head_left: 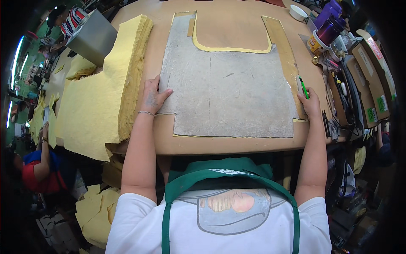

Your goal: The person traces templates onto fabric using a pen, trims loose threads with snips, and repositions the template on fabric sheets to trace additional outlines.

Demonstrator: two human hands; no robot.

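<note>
A grey, worn, flat board (230, 93) with a U-shaped cutout at its far end lies on the tan table (224, 146) over a yellow sheet (232, 47), whose edges show around it. Brown strips (283, 55) run along its right side. My left hand (156, 95) grips the board's left edge, thumb on top. My right hand (308, 99) is closed around a green pen (303, 86), held upright at the board's right edge.
A thick yellow stack (97, 110) and a metal box (91, 40) sit left. Cups, a purple bottle (327, 15), tools and cardboard boxes (368, 80) crowd the right. A co-worker (42, 169) in red and blue is at left; another (72, 21) is behind the box.
</note>
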